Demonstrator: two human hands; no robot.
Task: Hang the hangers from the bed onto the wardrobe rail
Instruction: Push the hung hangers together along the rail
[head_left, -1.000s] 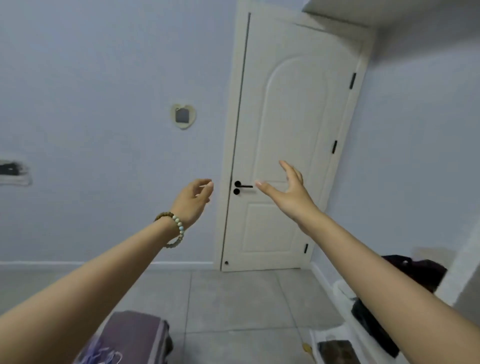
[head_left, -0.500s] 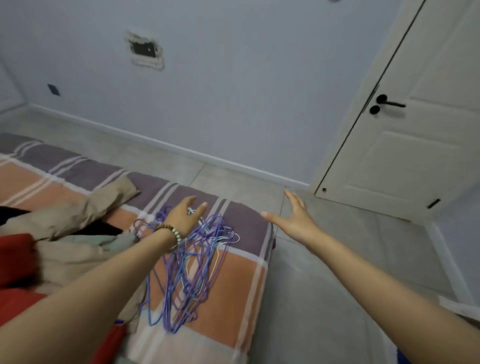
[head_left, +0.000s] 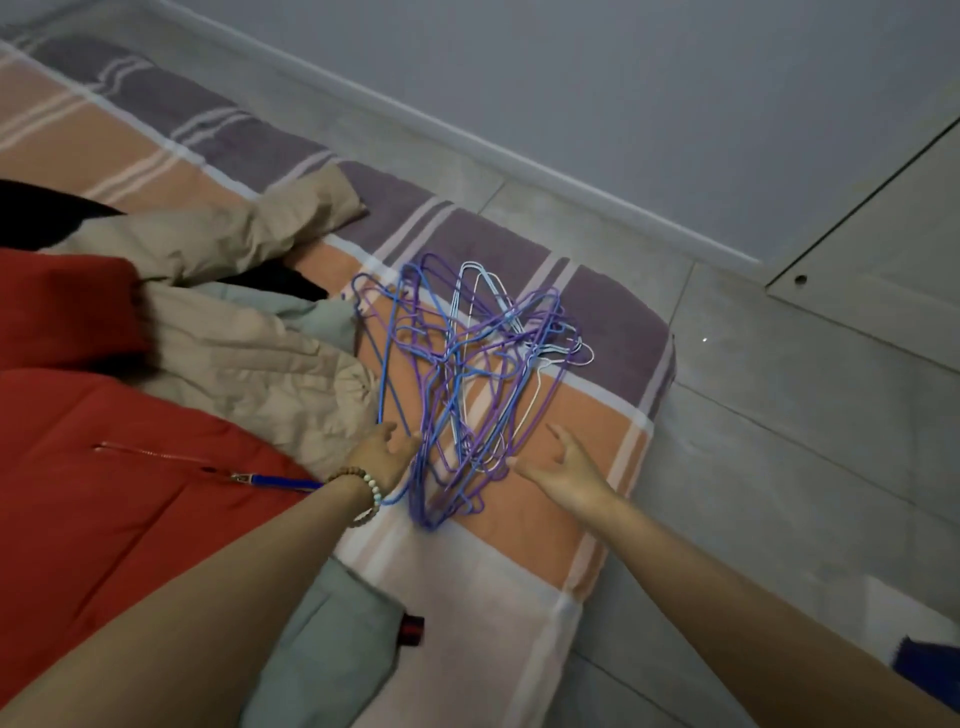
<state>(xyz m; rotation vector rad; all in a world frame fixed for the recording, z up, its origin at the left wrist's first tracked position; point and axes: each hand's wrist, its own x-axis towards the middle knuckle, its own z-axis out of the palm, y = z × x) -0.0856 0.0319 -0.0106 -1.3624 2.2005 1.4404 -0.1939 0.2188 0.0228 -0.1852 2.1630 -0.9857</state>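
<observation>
Tangled wire hangers (head_left: 467, 384) lie heaped on the striped bed (head_left: 587, 415), near its right edge. Left grip (head_left: 384, 457) and right grip (head_left: 566, 473) are both released, flanking the pile's near end. Probably light, springy and snag-prone; best taken at the bunched near ends.

Place: a bedroom in a home.
Bed: a low bed under an orange, purple and white striped sheet (head_left: 613, 322).
Clothes: a red padded jacket (head_left: 104, 493) and a crumpled beige garment (head_left: 234, 353) heaped on it.
Hangers: tangled purple, blue and white wire hangers (head_left: 467, 374) on the sheet.
Room: grey tiled floor (head_left: 779, 415), pale grey wall (head_left: 675, 104), white door (head_left: 893, 228).
</observation>
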